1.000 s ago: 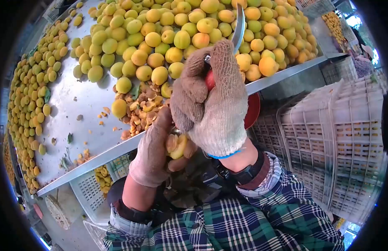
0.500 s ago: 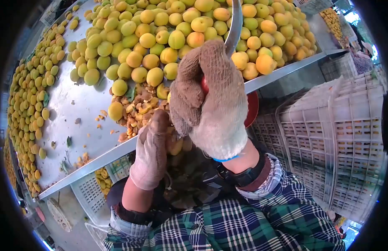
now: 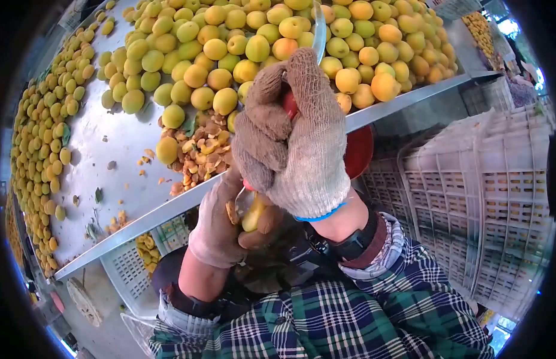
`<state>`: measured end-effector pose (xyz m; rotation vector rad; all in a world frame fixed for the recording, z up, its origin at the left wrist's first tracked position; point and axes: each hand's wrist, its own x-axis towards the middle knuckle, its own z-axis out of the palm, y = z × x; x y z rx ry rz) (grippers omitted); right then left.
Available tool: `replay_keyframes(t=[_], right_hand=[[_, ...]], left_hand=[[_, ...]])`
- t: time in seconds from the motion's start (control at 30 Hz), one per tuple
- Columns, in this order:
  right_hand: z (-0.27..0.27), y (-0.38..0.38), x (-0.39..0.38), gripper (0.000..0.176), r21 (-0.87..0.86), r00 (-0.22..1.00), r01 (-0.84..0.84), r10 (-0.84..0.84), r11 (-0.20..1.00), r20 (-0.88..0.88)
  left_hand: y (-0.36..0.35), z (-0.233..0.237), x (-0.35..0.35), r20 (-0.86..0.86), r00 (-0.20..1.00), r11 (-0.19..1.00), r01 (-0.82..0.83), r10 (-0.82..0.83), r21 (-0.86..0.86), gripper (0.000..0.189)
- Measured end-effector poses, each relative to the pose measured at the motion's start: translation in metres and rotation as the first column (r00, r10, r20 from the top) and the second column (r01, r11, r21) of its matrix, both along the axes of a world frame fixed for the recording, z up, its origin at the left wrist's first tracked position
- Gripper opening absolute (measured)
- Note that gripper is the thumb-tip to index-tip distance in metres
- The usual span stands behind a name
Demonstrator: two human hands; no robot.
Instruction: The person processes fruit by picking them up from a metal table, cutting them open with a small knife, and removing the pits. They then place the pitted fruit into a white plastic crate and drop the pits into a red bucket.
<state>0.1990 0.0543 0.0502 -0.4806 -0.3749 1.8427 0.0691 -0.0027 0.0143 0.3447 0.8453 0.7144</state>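
My right hand (image 3: 293,137), in a soiled knit glove, is wrapped round the red handle (image 3: 289,105) of a curved knife. Its curved metal blade (image 3: 319,33) rises above the fist toward the fruit pile. A small metal piece also shows below the fist, close to the fruit in my left hand. My left hand (image 3: 217,222), gloved too, grips a yellow apricot (image 3: 254,214) low beside the table edge, its fingers curled round it. Beside both hands, cut peelings and scraps (image 3: 204,152) lie heaped on the metal table (image 3: 119,158).
A large pile of apricots (image 3: 221,48) covers the back of the table, with another band of apricots (image 3: 47,137) on the left. Stacked plastic crates (image 3: 451,197) stand at right. A red bowl (image 3: 360,152) sits below the table edge, and a white crate (image 3: 131,272) is at lower left.
My right hand has moved slightly left and down with the knife. My left hand has shifted a little right and turned, and the apricot in it shows more clearly.
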Motion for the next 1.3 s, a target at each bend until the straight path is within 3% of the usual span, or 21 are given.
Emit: replay_keyframes(t=[0.07, 0.17, 0.2, 0.27, 0.3, 0.33, 0.4, 0.43, 0.47, 0.5, 0.57, 0.67, 0.77, 0.9, 1.0, 1.07, 1.13, 1.2, 1.23, 1.27, 1.3], right_hand=[[-0.003, 0.002, -0.001, 0.041, -0.035, 0.998, 0.033, -0.035, 0.999, -0.058], [-0.006, 0.006, 0.003, 0.035, -0.080, 0.982, 0.075, -0.088, 0.994, -0.166], [-0.011, 0.009, 0.010, 0.034, -0.067, 0.974, 0.074, -0.086, 0.995, -0.210], [-0.010, 0.011, 0.025, 0.032, 0.014, 0.987, 0.052, -0.050, 0.999, -0.151], [-0.009, 0.011, 0.020, 0.027, 0.163, 0.984, 0.087, -0.110, 0.983, 0.138], [-0.010, 0.010, 0.014, 0.022, 0.315, 0.893, 0.082, -0.211, 0.945, 0.398], [-0.014, 0.004, -0.001, 0.013, 0.572, 0.492, -0.046, -0.480, 0.819, 0.726], [-0.017, -0.004, -0.014, 0.014, 0.481, 0.494, -0.091, -0.380, 0.872, 0.782], [-0.027, -0.005, -0.024, 0.023, 0.599, 0.440, -0.263, -0.459, 0.756, 0.772], [-0.033, -0.010, -0.030, 0.037, 0.591, 0.186, -0.434, -0.574, 0.680, 0.798], [-0.022, -0.023, -0.036, 0.049, 0.375, -0.094, -0.589, -0.522, 0.716, 0.848], [-0.031, -0.029, -0.042, 0.047, 0.432, -0.132, -0.585, -0.606, 0.686, 0.784], [-0.035, -0.028, -0.046, 0.037, 0.393, -0.139, -0.552, -0.546, 0.735, 0.826], [-0.043, -0.028, -0.049, 0.026, 0.488, -0.040, -0.484, -0.576, 0.726, 0.817], [-0.043, -0.028, -0.047, 0.025, 0.577, 0.077, -0.453, -0.615, 0.679, 0.785], [-0.039, -0.024, -0.046, 0.025, 0.660, 0.128, -0.313, -0.658, 0.683, 0.742], [-0.032, -0.016, -0.042, 0.025, 0.671, 0.130, -0.264, -0.663, 0.693, 0.737], [-0.032, -0.009, -0.036, 0.024, 0.515, 0.016, -0.348, -0.545, 0.783, 0.839], [-0.033, -0.006, -0.034, 0.024, 0.429, -0.042, -0.380, -0.479, 0.819, 0.877], [-0.035, -0.002, -0.030, 0.020, 0.436, -0.047, -0.395, -0.492, 0.809, 0.869], [-0.032, 0.002, -0.027, 0.018, 0.482, 0.055, -0.332, -0.494, 0.811, 0.868]], left_hand=[[0.006, -0.011, -0.007, 0.383, 0.924, 0.997, 0.034, -0.003, -0.075, 0.054], [0.009, 0.004, -0.011, -0.031, 0.999, 0.998, 0.015, -0.014, 0.060, 0.059], [0.013, 0.019, -0.002, -0.264, 0.954, 0.988, -0.151, 0.141, -0.019, 0.064], [0.016, 0.014, -0.007, -0.189, 0.924, 0.942, -0.317, 0.333, 0.111, 0.065], [0.018, 0.009, -0.011, -0.142, 0.895, 0.901, -0.398, 0.423, 0.173, 0.066], [0.018, 0.004, -0.021, -0.112, 0.903, 0.894, -0.382, 0.415, 0.234, 0.068], [0.024, -0.005, -0.019, -0.270, 0.816, 0.793, -0.326, 0.511, 0.515, 0.069], [0.024, -0.004, -0.019, -0.102, 0.845, 0.802, -0.451, 0.525, 0.391, 0.069], [0.027, 0.006, -0.016, 0.060, 0.828, 0.798, -0.555, 0.558, 0.237, 0.069], [0.026, 0.003, -0.018, 0.046, 0.838, 0.793, -0.530, 0.543, 0.299, 0.067], [0.018, -0.010, -0.027, 0.013, 0.856, 0.776, -0.474, 0.516, 0.415, 0.064], [0.019, -0.007, -0.032, -0.166, 0.863, 0.813, -0.362, 0.477, 0.456, 0.062], [0.016, -0.004, -0.031, -0.239, 0.848, 0.816, -0.318, 0.472, 0.484, 0.061], [0.014, -0.001, -0.033, -0.298, 0.834, 0.780, -0.226, 0.464, 0.584, 0.060], [0.015, -0.004, -0.034, -0.245, 0.835, 0.793, -0.314, 0.492, 0.522, 0.055], [0.016, -0.005, -0.038, -0.448, 0.723, 0.780, -0.201, 0.526, 0.593, 0.051], [0.016, -0.003, -0.046, -0.747, 0.310, 0.735, 0.181, 0.588, 0.653, 0.047], [0.021, -0.008, -0.063, -0.357, 0.588, 0.644, -0.399, 0.726, 0.652, 0.044], [0.023, -0.007, -0.072, -0.114, 0.604, 0.568, -0.646, 0.789, 0.509, 0.043], [0.022, 0.001, -0.081, -0.131, 0.551, 0.522, -0.649, 0.824, 0.554, 0.042], [0.018, 0.006, -0.098, -0.112, 0.527, 0.488, -0.660, 0.843, 0.571, 0.041]])
